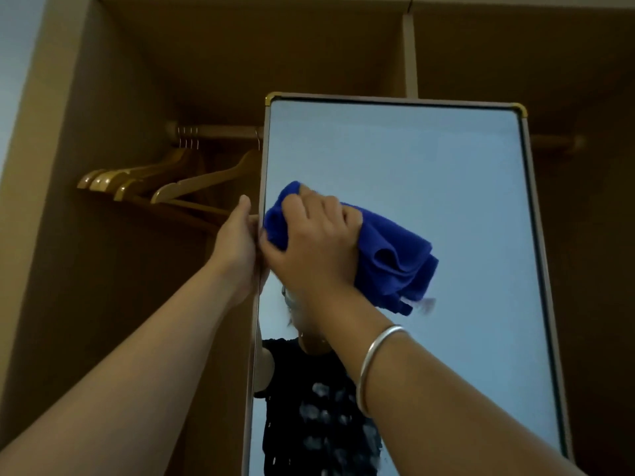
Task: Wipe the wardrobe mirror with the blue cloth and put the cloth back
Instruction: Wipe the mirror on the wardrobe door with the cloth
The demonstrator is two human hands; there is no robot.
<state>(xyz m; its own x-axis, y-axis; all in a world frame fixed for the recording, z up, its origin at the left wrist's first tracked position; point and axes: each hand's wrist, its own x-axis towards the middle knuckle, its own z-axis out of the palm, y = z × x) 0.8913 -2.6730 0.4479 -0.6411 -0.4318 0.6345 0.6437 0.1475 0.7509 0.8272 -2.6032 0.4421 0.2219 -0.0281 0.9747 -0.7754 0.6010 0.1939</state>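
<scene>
The tall wardrobe mirror [429, 173], framed in pale metal with gold corners, stands in front of the open wardrobe. My right hand [316, 235] grips the bunched blue cloth [395, 255] and presses it against the glass near the mirror's left side, at mid height. The cloth's loose folds hang to the right of my hand. My left hand [237, 249] holds the mirror's left edge, thumb up along the frame, its fingers hidden behind the frame. A silver bangle sits on my right wrist.
Several wooden hangers [165, 180] hang from a rail [220, 132] inside the brown wardrobe, just left of the mirror. A vertical wardrobe divider [410, 53] rises behind the mirror's top. The mirror reflects a person in a dark patterned top.
</scene>
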